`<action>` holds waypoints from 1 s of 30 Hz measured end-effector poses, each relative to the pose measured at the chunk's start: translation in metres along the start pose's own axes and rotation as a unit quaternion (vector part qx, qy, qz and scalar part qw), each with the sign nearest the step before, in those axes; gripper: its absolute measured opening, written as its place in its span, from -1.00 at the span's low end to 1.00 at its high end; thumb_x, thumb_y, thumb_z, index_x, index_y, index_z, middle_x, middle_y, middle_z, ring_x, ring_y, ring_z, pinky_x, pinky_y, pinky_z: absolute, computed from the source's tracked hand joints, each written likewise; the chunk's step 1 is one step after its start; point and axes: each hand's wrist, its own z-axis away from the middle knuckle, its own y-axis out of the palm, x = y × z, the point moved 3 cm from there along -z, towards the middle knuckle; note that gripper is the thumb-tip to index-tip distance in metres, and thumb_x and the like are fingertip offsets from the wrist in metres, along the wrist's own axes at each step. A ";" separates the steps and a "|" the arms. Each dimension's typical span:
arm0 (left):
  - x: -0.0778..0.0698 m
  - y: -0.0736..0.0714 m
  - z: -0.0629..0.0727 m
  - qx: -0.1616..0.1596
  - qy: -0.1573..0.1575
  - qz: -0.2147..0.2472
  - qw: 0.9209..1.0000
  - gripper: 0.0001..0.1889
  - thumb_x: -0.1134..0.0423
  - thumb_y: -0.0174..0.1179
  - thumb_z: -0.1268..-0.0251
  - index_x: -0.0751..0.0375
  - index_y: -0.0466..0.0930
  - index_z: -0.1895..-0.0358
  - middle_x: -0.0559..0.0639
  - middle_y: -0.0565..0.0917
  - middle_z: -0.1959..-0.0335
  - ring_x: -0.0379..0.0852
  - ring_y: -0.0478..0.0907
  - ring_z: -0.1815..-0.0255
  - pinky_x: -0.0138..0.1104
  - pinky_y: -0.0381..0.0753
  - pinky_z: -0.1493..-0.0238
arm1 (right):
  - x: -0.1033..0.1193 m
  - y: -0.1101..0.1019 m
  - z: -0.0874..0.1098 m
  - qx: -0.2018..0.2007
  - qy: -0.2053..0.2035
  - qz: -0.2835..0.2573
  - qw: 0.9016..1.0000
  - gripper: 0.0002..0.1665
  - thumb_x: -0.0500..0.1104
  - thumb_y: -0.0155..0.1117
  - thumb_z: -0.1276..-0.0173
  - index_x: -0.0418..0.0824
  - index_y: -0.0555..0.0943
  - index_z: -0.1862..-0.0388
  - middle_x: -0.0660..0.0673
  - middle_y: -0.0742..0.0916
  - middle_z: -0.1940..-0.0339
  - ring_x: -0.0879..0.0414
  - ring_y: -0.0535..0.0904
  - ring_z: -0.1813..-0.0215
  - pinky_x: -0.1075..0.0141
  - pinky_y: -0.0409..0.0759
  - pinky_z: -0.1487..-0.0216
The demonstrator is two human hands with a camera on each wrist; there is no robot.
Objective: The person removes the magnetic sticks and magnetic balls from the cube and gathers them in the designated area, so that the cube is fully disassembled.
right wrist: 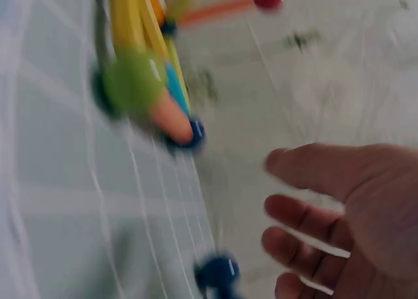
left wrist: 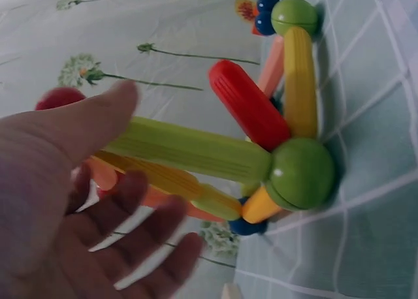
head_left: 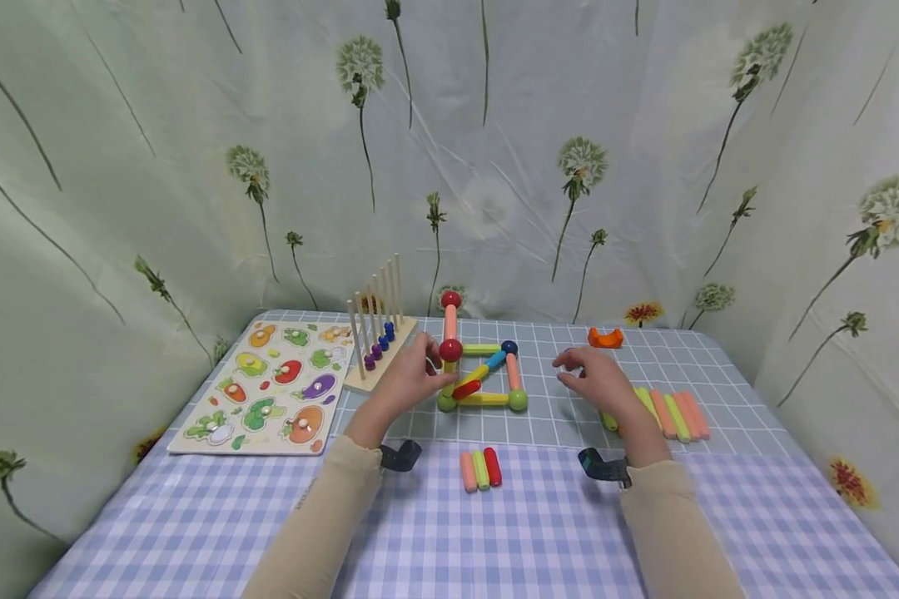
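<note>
My left hand (head_left: 414,371) is at the left side of a ball-and-rod frame, its thumb across a light green rod (left wrist: 196,149) and its index finger bent behind it, pinching it near a red ball (head_left: 451,350). The rod's other end meets a green ball (left wrist: 302,173). A red rod (left wrist: 248,106) slants from that ball, and a yellow rod (left wrist: 300,83) runs to another green ball (left wrist: 294,17). Right of the frame, my right hand (head_left: 595,381) hovers with loosely bent fingers, holding nothing. A blurred blue ball (right wrist: 219,271) is beyond it in the right wrist view.
Pink, light green and red rods (head_left: 481,469) lie in front; several more rods (head_left: 677,414) lie beside the right forearm. An orange curved piece (head_left: 605,338) is at the back. On the left are a vegetable puzzle board (head_left: 225,366) and a peg stand (head_left: 360,380) with beads.
</note>
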 end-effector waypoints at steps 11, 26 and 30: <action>0.033 0.020 -0.007 0.097 0.004 0.010 0.995 -0.67 0.20 0.45 -0.16 0.13 0.55 0.07 0.01 0.64 0.12 -0.10 0.58 0.18 -0.29 0.66 0.09 | 0.077 0.063 0.001 0.063 -0.068 -0.088 0.992 -0.41 -0.14 0.32 -0.40 -0.03 0.46 -0.40 -0.10 0.66 -0.23 0.04 0.63 -0.06 0.13 0.67 -0.09; 0.049 0.029 -0.011 0.086 0.016 0.029 0.996 -0.66 0.19 0.42 -0.18 0.09 0.64 -0.03 0.00 0.66 0.06 -0.08 0.59 0.04 -0.14 0.62 -0.12 | 0.094 0.086 0.005 0.100 -0.114 -0.043 0.987 -0.63 -0.13 0.39 -0.34 0.06 0.64 -0.13 0.08 0.75 0.06 0.18 0.57 0.21 0.26 0.62 0.09; 0.055 0.031 -0.011 0.083 0.014 0.041 0.996 -0.64 0.19 0.43 -0.16 0.11 0.64 -0.04 0.00 0.66 0.05 -0.09 0.60 0.04 -0.15 0.62 -0.11 | 0.094 0.088 0.007 0.115 -0.118 -0.012 0.986 -0.68 -0.12 0.40 -0.33 0.05 0.68 -0.06 0.09 0.76 0.06 0.18 0.57 0.20 0.22 0.62 0.07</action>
